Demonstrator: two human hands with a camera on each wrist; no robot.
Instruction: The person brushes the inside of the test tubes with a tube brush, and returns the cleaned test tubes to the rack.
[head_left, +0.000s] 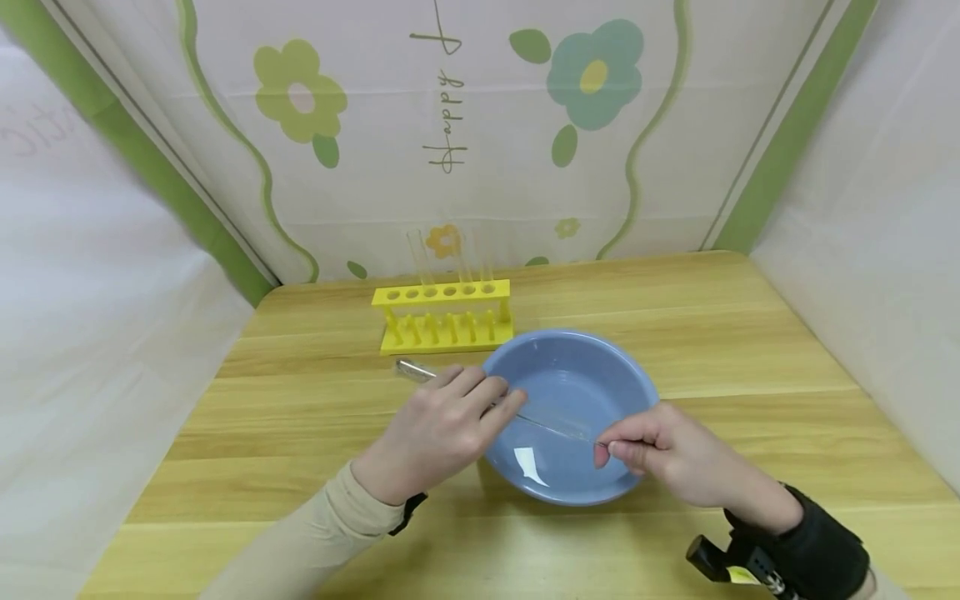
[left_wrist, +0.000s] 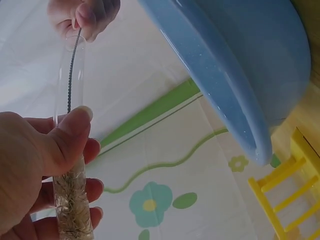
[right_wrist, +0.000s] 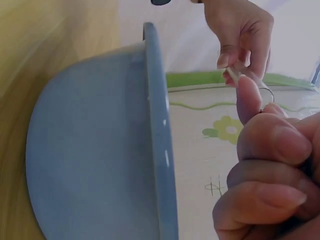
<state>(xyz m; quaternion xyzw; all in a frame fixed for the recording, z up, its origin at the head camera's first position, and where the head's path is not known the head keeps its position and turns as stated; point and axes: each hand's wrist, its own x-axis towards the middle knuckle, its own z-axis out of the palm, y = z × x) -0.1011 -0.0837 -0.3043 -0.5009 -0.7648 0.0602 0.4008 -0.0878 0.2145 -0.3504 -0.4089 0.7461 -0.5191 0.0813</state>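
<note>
My left hand (head_left: 450,421) grips a clear glass test tube (left_wrist: 62,82), fingers and thumb wrapped round it. Inside lies a test tube brush (left_wrist: 74,202), its bristles deep in the closed part and its twisted wire running out of the mouth. At the wire's end, my right hand (head_left: 660,454) pinches between thumb and forefinger. The tube slants over a light blue basin (head_left: 570,487), with its mouth toward my right hand. Both hands are above the basin's near half, the left one over its left rim. The wire's tip is partly hidden by the right fingers.
Behind the basin, to the left, stands a yellow test tube rack (head_left: 442,296) with three clear tubes (head_left: 420,258) upright in it. All of this is on a wooden table (head_left: 300,425). A flower-printed white curtain (head_left: 495,125) hangs along the far edge.
</note>
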